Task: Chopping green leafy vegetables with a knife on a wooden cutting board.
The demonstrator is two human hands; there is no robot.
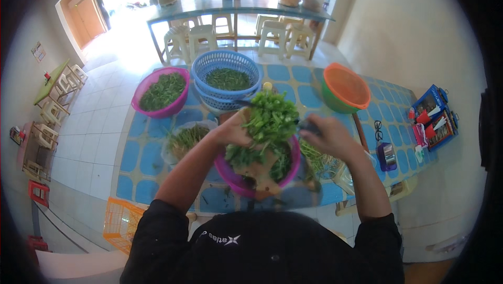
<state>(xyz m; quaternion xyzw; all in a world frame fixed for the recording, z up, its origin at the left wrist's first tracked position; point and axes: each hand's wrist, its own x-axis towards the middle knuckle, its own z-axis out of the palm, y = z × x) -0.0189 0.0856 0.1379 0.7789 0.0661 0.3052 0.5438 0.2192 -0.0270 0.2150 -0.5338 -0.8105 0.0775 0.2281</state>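
My left hand (237, 127) supports a large bunch of leafy greens (273, 117) above a magenta bowl (295, 166). My right hand (324, 133), blurred, grips the dark handle of a knife (310, 127) at the right side of the bunch; part of a dark blade seems to show across the leaves. More greens (283, 162) lie in the bowl below, along with a light brown piece (264, 172) that I cannot identify. Stalks with roots (320, 160) are spread right of the bowl. A clear plastic bag of stalks (188, 138) sits to its left.
Blue colanders (226, 66) with chopped greens stand at the back, beside a pink basin (184, 99) of leaves. An orange and green basin (346, 87) is at the back right. Eyeglasses (378, 130) and a purple container (387, 157) lie farther right. An orange crate (122, 221) stands below the table's left edge.
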